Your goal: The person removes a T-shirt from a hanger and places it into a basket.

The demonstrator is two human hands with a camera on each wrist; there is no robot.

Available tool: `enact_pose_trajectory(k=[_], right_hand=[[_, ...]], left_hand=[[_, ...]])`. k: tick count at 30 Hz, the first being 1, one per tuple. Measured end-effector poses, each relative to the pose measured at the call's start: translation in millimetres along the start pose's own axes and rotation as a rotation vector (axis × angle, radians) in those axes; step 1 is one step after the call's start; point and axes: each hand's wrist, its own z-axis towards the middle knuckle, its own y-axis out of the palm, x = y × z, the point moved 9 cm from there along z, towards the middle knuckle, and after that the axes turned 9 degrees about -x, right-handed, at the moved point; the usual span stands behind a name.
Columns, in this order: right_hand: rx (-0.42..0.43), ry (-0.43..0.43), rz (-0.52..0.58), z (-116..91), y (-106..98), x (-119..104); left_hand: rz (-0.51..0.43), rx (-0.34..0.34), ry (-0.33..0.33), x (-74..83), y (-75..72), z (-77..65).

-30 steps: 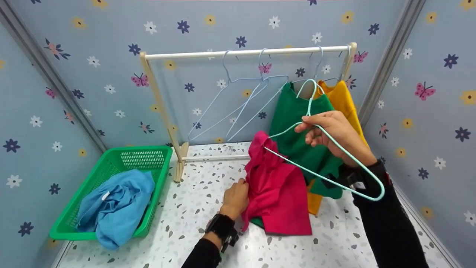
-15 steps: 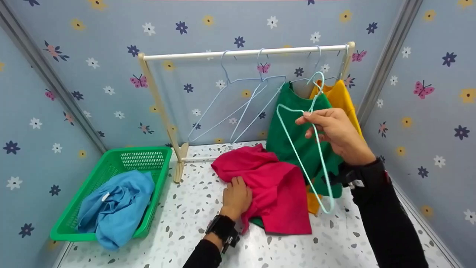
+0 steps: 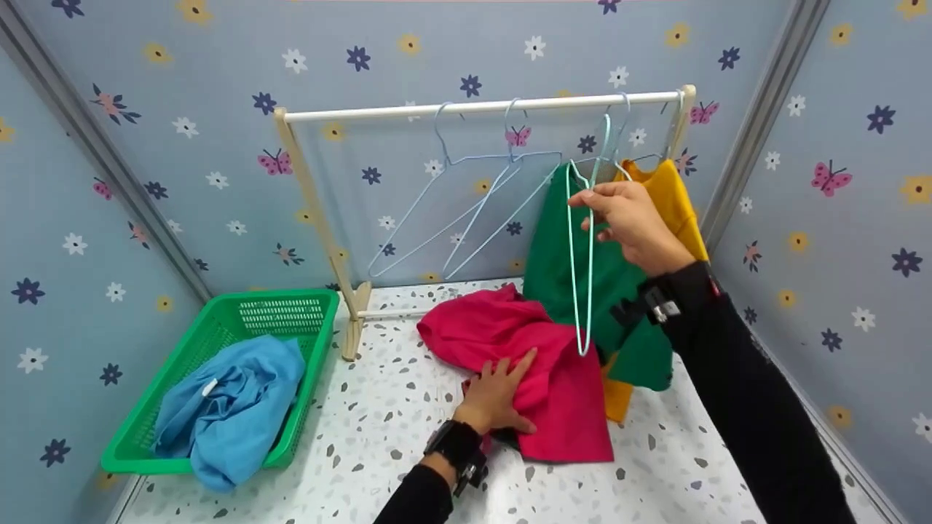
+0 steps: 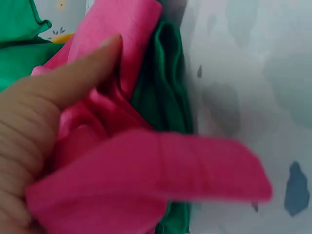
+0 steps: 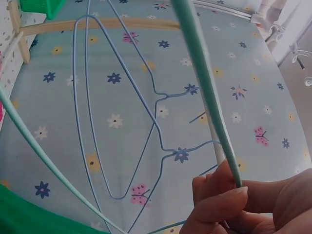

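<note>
Heads up, the green garment (image 3: 550, 255) and yellow garment (image 3: 668, 191) hanging at right are partly blocked by your right hand (image 3: 630, 222), pinching the mint hanger (image 5: 208, 87) right of centre. Your left hand (image 3: 499, 393) is spread on the pink garment (image 3: 571, 407), lower centre. Lower left, the green basket (image 3: 145, 466) has blue cloth (image 3: 233, 400) flopping over its front.

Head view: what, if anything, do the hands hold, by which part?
The right hand holds the mint-green hanger near its neck, below the hook. The left hand lies spread on the pink garment, not gripping it.
</note>
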Motion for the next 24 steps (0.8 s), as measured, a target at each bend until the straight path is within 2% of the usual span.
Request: enact_pose_trajectory(k=[7,12,18,24], right_hand=[[-0.002,0.087,0.033,34.2,0.4,-24.1],[-0.013,0.148,0.100,60.7,6.6,-33.5],[-0.008,0.196,0.111,81.5,13.9,-21.3],[-0.002,0.237,0.166,87.5,14.9,5.6]], left_hand=[[0.058,0.081,-0.015,0.3,-2.6,4.1],[0.090,0.129,0.022,3.3,-2.1,1.4],[0.096,0.337,0.085,10.8,-12.4,-12.3],[-0.034,0.507,0.034,-3.6,-31.3,-29.1]])
